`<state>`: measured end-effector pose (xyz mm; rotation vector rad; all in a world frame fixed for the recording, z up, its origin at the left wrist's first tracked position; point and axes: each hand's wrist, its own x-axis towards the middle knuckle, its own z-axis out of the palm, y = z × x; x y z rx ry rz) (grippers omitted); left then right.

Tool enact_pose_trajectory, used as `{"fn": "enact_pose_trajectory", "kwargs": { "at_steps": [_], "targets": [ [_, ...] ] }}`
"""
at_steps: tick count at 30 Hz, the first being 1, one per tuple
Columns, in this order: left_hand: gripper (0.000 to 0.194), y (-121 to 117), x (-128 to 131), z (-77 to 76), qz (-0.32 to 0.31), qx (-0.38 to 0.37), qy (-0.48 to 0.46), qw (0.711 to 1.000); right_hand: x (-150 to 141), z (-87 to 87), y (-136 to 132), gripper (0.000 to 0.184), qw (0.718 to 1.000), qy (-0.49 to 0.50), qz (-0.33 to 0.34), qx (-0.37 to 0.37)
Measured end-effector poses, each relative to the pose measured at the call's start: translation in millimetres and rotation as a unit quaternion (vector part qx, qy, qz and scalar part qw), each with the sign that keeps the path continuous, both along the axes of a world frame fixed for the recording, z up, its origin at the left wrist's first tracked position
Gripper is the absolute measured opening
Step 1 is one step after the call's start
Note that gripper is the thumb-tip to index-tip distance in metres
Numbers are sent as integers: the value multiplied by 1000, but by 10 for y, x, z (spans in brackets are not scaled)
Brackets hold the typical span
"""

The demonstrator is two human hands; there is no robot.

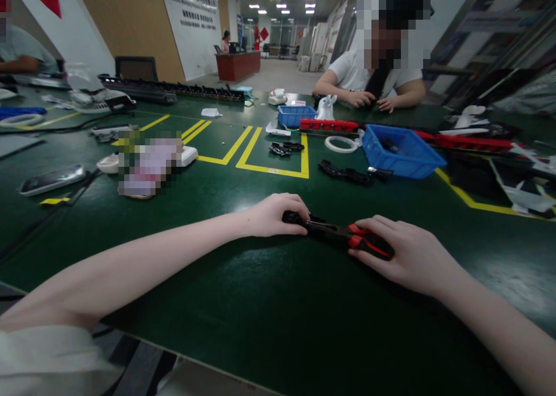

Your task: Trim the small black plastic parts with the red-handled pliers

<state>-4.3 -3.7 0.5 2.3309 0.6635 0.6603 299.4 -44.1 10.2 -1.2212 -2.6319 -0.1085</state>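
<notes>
My right hand (402, 251) is wrapped round the red-and-black handles of a pair of pliers (371, 242). The jaws point left and meet a small black part (295, 217), which my left hand (280, 213) pinches between thumb and fingers. Exactly how the jaws sit on that part is hard to make out, as it is dark and partly covered by my fingers. Both hands are low over the green table (260, 303). Beyond them lie several black pieces (345, 172) and, inside a yellow taped outline, a small black cluster (284, 148).
A blue bin (402, 153) with dark items stands at the right, beside a tape roll (341, 145). Behind it is a smaller blue bin (295, 116) near red strips (334, 125). To the left lie a phone (150, 170) and a grey device (52, 180). A person (373, 77) sits opposite.
</notes>
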Motion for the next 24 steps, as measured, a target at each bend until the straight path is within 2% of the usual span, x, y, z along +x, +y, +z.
{"fn": "enact_pose_trajectory", "kwargs": {
  "at_steps": [13, 24],
  "targets": [
    [9, -30, 23, 57, 8, -31, -7, 999, -12, 4, -19, 46, 1000, -1, -6, -28],
    [14, -17, 11, 17, -3, -8, -12, 1000, 21, 0, -22, 48, 1000, -15, -15, -12]
  ]
}}
